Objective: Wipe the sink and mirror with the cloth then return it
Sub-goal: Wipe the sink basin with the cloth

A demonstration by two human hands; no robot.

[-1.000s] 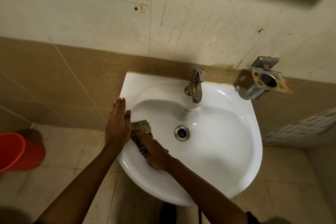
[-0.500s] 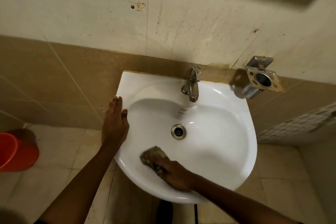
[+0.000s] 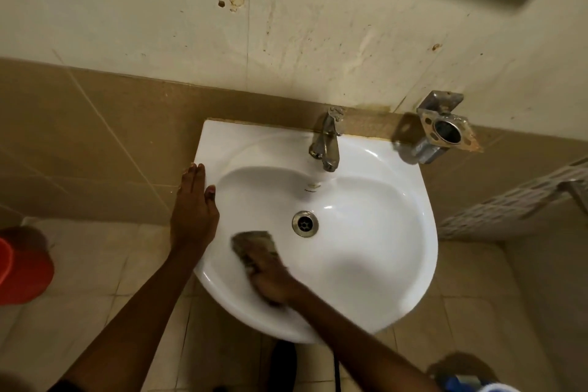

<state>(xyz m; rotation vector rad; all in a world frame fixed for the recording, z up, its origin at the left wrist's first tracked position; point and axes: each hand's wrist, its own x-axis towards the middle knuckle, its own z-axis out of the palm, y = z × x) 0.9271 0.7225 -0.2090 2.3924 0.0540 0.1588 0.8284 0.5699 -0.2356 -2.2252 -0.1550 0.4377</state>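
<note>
A white wall-mounted sink fills the middle of the view, with a metal drain in its bowl and a steel tap at the back. My right hand presses a dark patterned cloth against the front-left inside of the bowl, just left of the drain; the hand is motion-blurred. My left hand lies flat on the sink's left rim with straight fingers. No mirror is in view.
A rusty metal holder juts from the wall right of the tap. An orange bucket stands on the tiled floor at far left. A perforated rack edge shows at right. A blue object sits at the bottom right.
My right hand swept the cloth from the bowl's left wall down to the front, then back up toward the drain. My left hand has stayed on the left rim.
</note>
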